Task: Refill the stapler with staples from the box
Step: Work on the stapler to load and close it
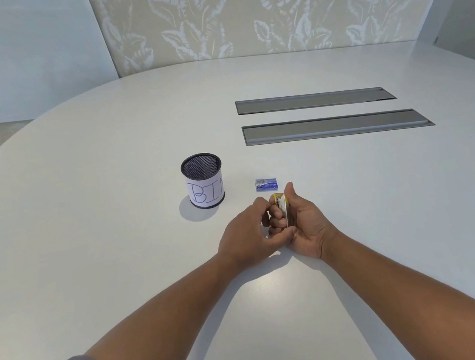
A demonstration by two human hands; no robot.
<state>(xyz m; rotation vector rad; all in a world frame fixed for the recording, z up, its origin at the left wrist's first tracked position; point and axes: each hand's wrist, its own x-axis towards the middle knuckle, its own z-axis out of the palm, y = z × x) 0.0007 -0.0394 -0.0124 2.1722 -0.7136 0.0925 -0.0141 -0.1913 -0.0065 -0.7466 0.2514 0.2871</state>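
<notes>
A small yellow stapler [280, 204] with a metal underside stands on edge above the white table [113, 232], near its middle. My right hand [303, 225] wraps around it from the right, thumb up beside it. My left hand [247, 236] comes in from the left, fingers curled against the stapler's metal part; whether it pinches something is hidden. A small blue staple box [266, 184] lies on the table just beyond the hands, apart from them, and looks closed.
A black mesh cup [203, 180] with a paper label reading "BIN" stands left of the box. Two long grey cable slots [331, 126] are set into the table at the back right. A patterned wall rises behind the table.
</notes>
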